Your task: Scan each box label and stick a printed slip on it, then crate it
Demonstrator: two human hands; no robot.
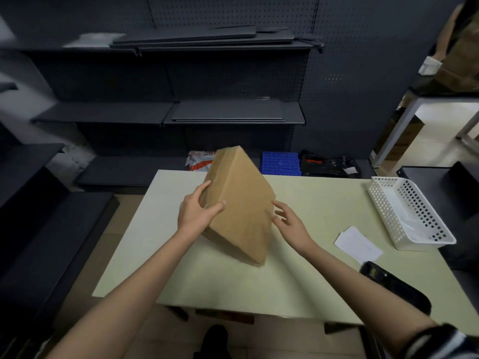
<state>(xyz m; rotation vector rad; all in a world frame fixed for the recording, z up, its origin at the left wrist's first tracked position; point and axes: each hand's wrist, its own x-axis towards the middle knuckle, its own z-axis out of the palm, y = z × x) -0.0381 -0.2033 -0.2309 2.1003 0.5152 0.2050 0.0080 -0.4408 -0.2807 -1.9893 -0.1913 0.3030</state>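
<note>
A plain brown cardboard box [241, 203] is tilted up on one edge over the middle of the pale table [197, 275]. My left hand [198, 209] grips its left edge, thumb on the near face. My right hand [289, 218] rests with spread fingers against its right edge. No label shows on the faces turned to me. White printed slips [357, 243] lie flat on the table to the right. A black handheld scanner [396, 287] lies near the table's right front edge. A white perforated plastic crate [409, 211] stands at the right rim.
Dark metal shelving [233, 112] runs along the back wall and the left side. On the floor behind the table lie a blue plastic crate [281, 163], a red-and-white bag [201, 160] and black bags [329, 164]. A dark cabinet [440, 185] stands at the right.
</note>
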